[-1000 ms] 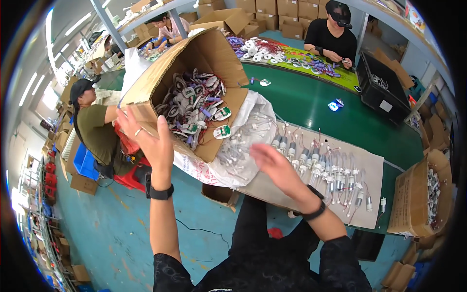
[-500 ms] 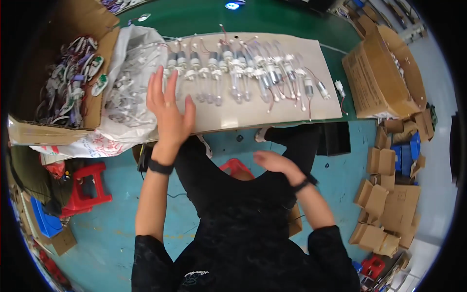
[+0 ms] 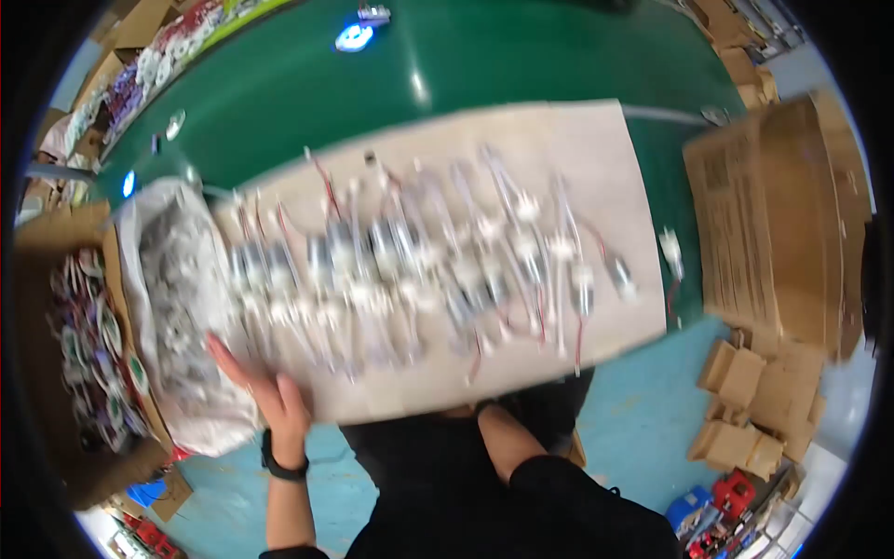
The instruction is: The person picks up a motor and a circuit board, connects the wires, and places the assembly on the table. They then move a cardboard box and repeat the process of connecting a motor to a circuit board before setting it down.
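Observation:
My left hand [image 3: 265, 391] is open at the near left edge of the beige board [image 3: 559, 140], its fingers stretched toward the white plastic sack [image 3: 219, 424] and nothing visible in it. Small grey motor pumps with clear tubes and thin wires [image 3: 343, 244] lie in uneven rows on the board. My right hand [image 3: 456, 411] is down by my lap. The board's near edge hides most of it, and its fingers do not show. Clear plastic parts [image 3: 182, 289] fill the sack, blurred by motion.
A cardboard box [image 3: 126, 373] of wired parts stands left of the sack. At the right is a large cardboard box [image 3: 745, 224]; one loose pump [image 3: 670, 253] lies before it on the green table [image 3: 521, 56]. Small open cartons [image 3: 736, 447] sit on the floor.
The view has tilted up and swung, showing more of the table's far side. My left hand has come back toward the board's near left edge. My right hand has gone below that edge.

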Motion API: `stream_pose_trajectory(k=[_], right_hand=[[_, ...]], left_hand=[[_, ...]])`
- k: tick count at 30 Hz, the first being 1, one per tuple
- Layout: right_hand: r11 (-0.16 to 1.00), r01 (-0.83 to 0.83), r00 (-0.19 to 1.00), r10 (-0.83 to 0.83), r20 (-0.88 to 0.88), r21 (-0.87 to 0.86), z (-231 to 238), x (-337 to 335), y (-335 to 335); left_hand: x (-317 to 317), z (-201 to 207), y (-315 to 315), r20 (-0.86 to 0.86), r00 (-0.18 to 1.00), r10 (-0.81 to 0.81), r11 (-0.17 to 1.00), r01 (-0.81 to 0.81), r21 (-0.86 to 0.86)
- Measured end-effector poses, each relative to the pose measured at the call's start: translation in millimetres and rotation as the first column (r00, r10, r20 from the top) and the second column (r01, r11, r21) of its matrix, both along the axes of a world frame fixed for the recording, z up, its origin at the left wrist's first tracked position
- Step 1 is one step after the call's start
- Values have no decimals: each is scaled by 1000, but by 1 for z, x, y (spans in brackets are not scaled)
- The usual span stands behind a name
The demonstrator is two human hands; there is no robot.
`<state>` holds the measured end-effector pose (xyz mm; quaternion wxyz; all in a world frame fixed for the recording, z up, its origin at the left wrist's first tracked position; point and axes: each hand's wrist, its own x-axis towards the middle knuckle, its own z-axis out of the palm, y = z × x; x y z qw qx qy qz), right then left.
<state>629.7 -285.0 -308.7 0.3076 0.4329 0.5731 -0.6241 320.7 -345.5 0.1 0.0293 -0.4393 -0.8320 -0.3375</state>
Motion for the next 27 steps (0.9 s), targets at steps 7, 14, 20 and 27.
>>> stream_pose_trajectory(k=[7,14,20,27], right_hand=[[985,-127,990,133,-41,120,64,-42,47],[806,-285,905,404,-131,520,105,-89,95],[530,-420,701,705,-107,736,182,-74,92],[686,-645,442,694,-568,336,383,12,126]], left_hand=[[-3,11,4,27,1000,-2,997,4,-81],[2,12,5,56,998,4,999,-1,-51],[0,10,2,153,987,-37,998,28,64],[13,19,-38,75,997,33,950,-54,308]])
